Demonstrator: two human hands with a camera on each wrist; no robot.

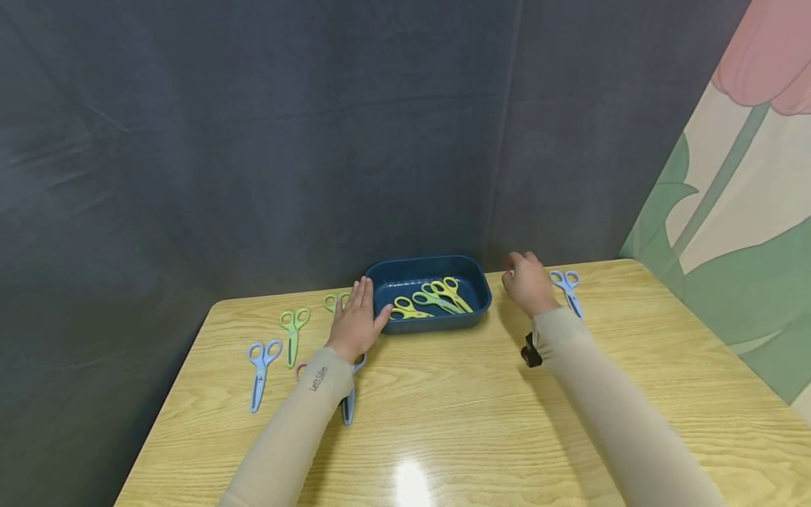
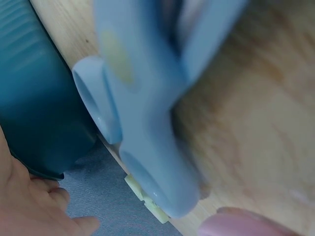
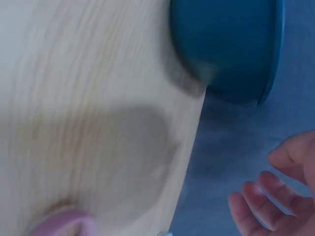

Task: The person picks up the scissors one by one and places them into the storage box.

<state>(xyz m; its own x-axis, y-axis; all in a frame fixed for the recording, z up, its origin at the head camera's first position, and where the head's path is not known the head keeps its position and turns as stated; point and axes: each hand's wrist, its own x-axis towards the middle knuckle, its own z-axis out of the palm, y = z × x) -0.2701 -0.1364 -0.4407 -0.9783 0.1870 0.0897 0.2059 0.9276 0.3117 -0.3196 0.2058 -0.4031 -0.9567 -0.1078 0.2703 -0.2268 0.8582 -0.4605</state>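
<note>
A dark blue plastic bin (image 1: 424, 325) stands at the table's back edge, holding yellow scissors (image 1: 412, 313), green scissors (image 1: 437, 301) and more yellow scissors (image 1: 457, 296). My left hand (image 1: 356, 322) rests against the bin's left rim, fingers extended. Blue scissors (image 1: 348, 410) lie beneath that wrist, large in the left wrist view; a pink handle (image 1: 300, 367) shows beside it. Right of the bin, my right hand (image 1: 531, 285) hovers above the table, fingers loosely bent around nothing. Blue scissors (image 1: 570, 290) lie just beyond it. In the right wrist view, a pink-purple handle (image 3: 86, 225) shows at the bottom.
On the left of the wooden table (image 1: 443, 408) lie blue scissors (image 1: 260, 373) and green scissors (image 1: 293, 334), with another green pair (image 1: 331, 303) partly behind the left hand. A dark curtain (image 1: 317, 141) hangs behind the table. A flower-patterned wall (image 1: 747, 246) borders the right.
</note>
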